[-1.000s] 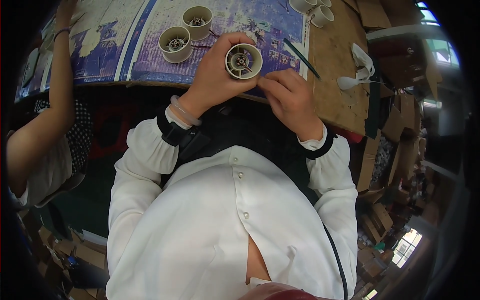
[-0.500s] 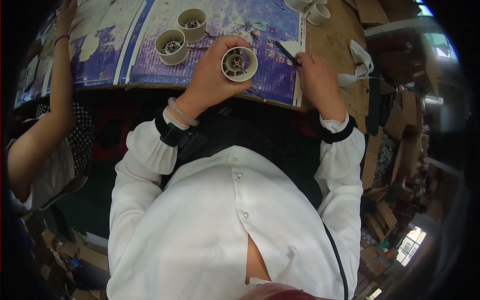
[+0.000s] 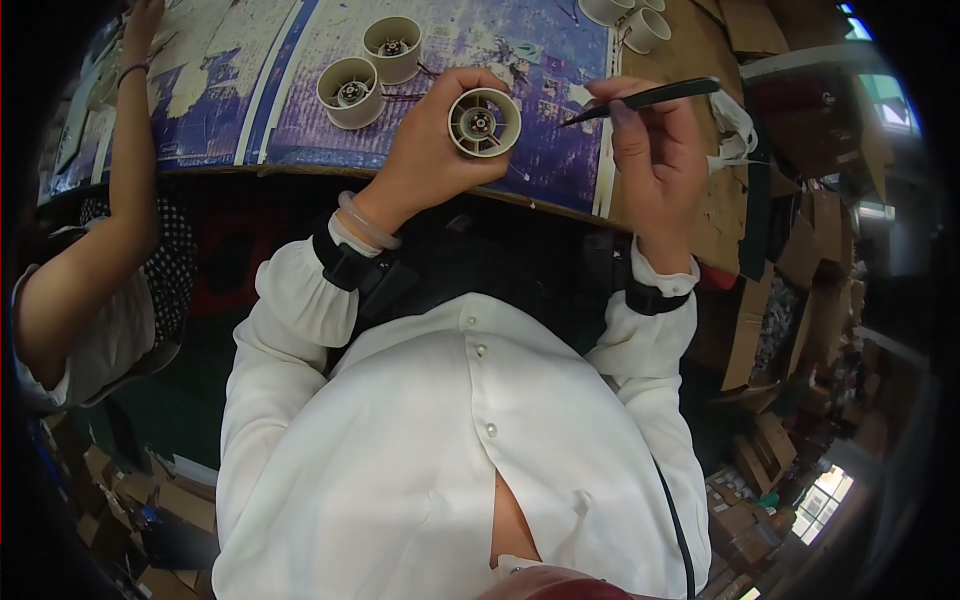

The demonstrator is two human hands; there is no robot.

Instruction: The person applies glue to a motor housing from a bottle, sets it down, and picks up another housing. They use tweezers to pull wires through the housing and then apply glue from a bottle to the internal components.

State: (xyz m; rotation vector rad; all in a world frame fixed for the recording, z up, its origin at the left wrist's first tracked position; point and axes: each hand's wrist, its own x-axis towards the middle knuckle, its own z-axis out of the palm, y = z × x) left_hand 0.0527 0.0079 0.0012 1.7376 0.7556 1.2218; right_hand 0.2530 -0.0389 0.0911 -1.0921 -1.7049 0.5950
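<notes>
My left hand [image 3: 432,140] is wrapped around a white cylindrical fan housing [image 3: 507,138], its open end facing up with spokes and a small round motor in the middle. Slim black tweezers [image 3: 655,95] are pinched in my right hand [image 3: 662,150], their pointed tip aimed left toward the housing but apart from it. Beyond my left hand, two similar housings stand upright on the table: one nearer [image 3: 350,112] and one farther [image 3: 393,70]. Each has a motor inside and thin dark wires coming out beside it.
A worn purple-blue sheet [image 3: 300,120] covers much of the table. More white housings [image 3: 646,32] sit at the far right, and a crumpled white plastic bag [image 3: 735,125] lies beyond my right hand. Another person's arm [image 3: 135,170] reaches over the table at left. Cardboard boxes [image 3: 765,330] are stacked at right.
My right hand has lifted the tweezers off the table and turned them so the tip points left. My left hand still holds the housing, barely shifted.
</notes>
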